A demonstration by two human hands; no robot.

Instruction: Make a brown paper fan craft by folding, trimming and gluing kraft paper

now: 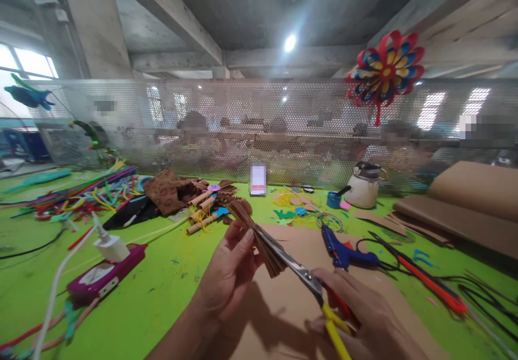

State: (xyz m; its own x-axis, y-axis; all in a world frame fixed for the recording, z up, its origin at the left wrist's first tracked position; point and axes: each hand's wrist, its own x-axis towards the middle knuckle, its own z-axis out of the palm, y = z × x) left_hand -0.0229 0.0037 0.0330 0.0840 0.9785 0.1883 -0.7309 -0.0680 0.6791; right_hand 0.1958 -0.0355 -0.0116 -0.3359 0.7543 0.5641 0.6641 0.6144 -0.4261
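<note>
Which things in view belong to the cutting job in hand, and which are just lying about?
In the job:
- folded brown paper, held in the left hand
- scissors, held in the right hand

Seemingly just lying about, untouched:
- glue gun
- phone
- jug
- power strip

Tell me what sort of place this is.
Probably a craft workshop: a blue glue gun and a heap of colourful strips lie on the green table, and the right hand holds scissors to pleated brown paper.
</note>
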